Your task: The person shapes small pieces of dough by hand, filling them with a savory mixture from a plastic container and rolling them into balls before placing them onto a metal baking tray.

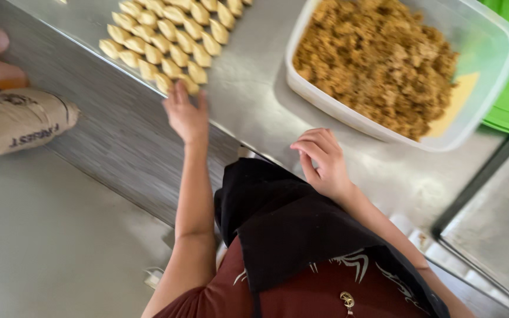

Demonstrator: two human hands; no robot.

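Close in, over the dark cloth (290,218) at the person's front, the right hand (320,162) rests on the steel table (254,112) with fingers curled loosely together around nothing. The left hand (187,115) lies flat, fingers spread, its tips touching the nearest dumplings (169,35), likely to nudge the neat rows straight. Beyond, just right of them, a clear tub (490,76) holds brown crumbly filling (378,59); at the far left another person's foot (19,121) stands beside the table.
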